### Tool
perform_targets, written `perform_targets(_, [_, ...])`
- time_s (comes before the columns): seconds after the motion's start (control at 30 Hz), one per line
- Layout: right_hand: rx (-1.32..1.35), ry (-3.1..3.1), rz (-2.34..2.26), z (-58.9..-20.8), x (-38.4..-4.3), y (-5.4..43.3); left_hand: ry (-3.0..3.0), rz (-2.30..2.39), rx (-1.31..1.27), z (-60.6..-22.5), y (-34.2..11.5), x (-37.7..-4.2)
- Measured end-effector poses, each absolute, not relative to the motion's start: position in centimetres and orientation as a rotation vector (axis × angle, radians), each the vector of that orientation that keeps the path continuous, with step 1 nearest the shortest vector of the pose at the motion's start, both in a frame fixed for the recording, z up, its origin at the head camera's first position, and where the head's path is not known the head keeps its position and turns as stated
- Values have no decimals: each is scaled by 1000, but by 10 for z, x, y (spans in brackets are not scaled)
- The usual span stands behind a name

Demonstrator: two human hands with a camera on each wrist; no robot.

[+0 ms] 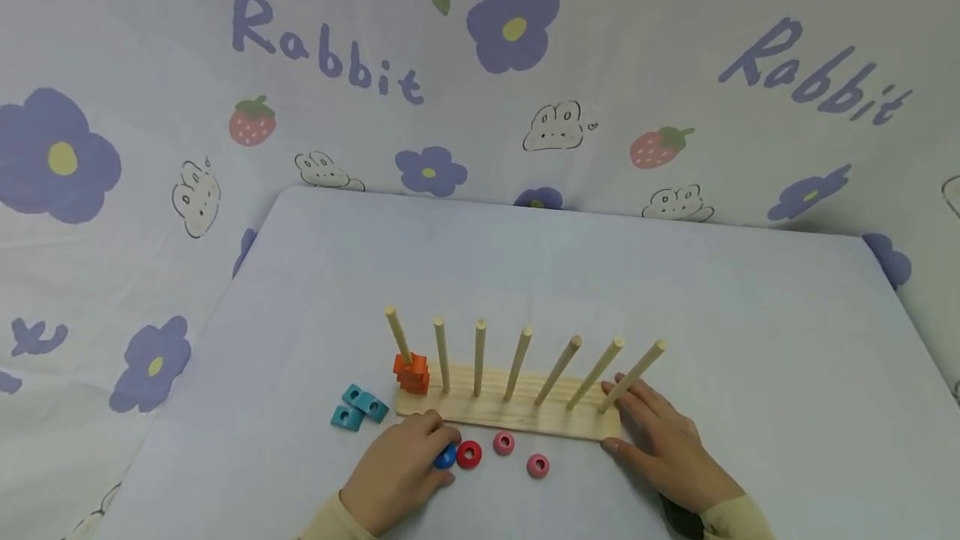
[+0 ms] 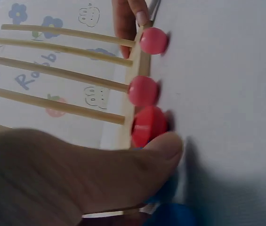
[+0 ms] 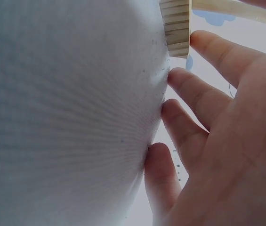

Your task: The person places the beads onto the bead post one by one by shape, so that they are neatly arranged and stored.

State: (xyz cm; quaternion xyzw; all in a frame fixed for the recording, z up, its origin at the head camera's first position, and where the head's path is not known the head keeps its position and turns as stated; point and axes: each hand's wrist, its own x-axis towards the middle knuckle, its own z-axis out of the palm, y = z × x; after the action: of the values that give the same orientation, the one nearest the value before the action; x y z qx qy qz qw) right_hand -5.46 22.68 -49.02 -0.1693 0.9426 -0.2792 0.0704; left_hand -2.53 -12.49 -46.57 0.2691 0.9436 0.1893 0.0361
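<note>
A wooden pegboard [image 1: 487,413] with several upright pegs lies on the table. Orange square blocks [image 1: 412,375] are stacked on its leftmost peg. In front of the board, my left hand [image 1: 397,467] pinches a blue bead [image 1: 446,457] between thumb and fingers; the thumb hides part of it in the left wrist view. A red bead [image 1: 469,454] lies just right of the blue one, then two pink beads, a nearer-board one [image 1: 504,442] and a farther-right one [image 1: 537,466]. My right hand [image 1: 667,444] rests at the board's right end, fingers spread, index fingertip touching the wood in the right wrist view.
Three teal square blocks [image 1: 360,407] lie left of the board. A dark object [image 1: 681,517] is partly hidden beneath the right wrist. The white tabletop [image 1: 525,265] reaches back to a patterned cloth [image 1: 480,123] hanging behind and at the sides.
</note>
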Motion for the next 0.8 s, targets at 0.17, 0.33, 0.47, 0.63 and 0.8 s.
perform_targets(0.17, [-514, 2844, -839, -491, -54, 228, 2928, 607, 764, -469, -124, -25])
perform_targets(0.33, [-506, 2839, -850, -493, -53, 227, 2955, 702, 532, -453, -127, -24])
perform_targets(0.47, [-517, 2848, -848, -493, -54, 224, 2981, 842, 376, -426, -133, -21])
perform_targets(0.63, [-550, 2875, -852, -492, -55, 223, 3175, 1158, 461, -386, -135, -18])
perform_targets(0.8, [-607, 2911, -849, -493, -56, 225, 3312, 1510, 623, -351, -126, -24])
